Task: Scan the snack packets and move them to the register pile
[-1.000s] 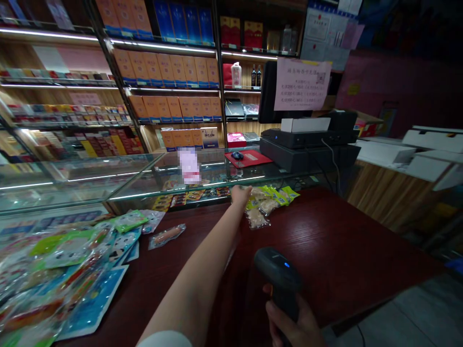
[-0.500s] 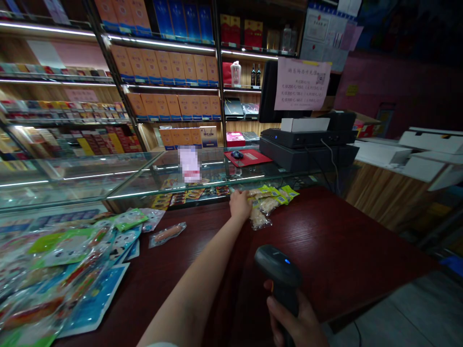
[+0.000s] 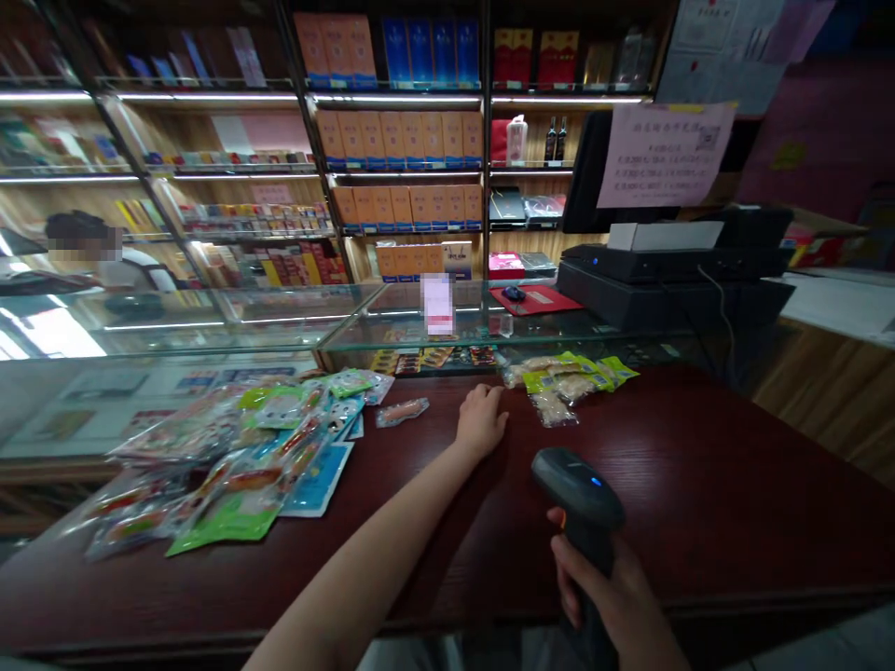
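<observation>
One scanner sat firmly in the right hand, fingers wrapped round its handle at the near edge of the desk, its head aimed far and a little left, a blue light glowing on top! Over to the left hand: palm down above the desk, fingers loosely bent, and whether anything lay under them, you could not tell. Just beside it on the left was the sausage, alone in its clear wrapper; near it on the right, a cluster of yellow packs with pale contents, up by the glass case. Farther left came the big heap, clear, green and blue packets overlapping across the desk. Beyond, on the case, a mouse rested on a red mat, and to its right stood a black monitor with a pink notice on it. Orange boxes lined the far shelves, and at far left, behind the glass, was another person, head bowed!
</observation>
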A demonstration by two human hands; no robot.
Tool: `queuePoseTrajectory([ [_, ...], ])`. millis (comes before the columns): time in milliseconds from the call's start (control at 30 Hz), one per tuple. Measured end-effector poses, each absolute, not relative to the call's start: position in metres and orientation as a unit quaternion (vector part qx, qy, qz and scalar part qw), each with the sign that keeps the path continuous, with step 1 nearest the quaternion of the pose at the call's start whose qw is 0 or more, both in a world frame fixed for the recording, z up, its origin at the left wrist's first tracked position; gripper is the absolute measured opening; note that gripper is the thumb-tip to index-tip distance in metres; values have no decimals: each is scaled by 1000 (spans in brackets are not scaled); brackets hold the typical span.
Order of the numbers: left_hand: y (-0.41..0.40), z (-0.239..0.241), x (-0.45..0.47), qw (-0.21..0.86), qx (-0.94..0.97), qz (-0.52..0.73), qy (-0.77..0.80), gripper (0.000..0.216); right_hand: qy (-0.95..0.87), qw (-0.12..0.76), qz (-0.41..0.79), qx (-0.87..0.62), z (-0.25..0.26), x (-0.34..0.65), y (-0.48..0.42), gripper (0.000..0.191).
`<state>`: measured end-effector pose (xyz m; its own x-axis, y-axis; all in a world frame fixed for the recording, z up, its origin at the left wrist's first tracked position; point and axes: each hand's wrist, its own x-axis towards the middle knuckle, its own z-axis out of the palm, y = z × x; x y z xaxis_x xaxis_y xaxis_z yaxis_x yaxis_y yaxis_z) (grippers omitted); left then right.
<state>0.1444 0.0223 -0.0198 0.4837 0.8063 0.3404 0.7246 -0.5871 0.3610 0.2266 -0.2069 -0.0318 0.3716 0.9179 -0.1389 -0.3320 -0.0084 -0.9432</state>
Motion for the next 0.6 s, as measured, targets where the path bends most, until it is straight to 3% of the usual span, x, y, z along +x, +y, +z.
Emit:
queuePoseTrajectory([
  [433,-30,-19,22,72,813,302,492,40,-431,549,484,-528,-40,182,-221,57],
  [600,-34,-19,-10,76,795,328,505,45,-398,559,494,-535,-48,180,-216,58],
])
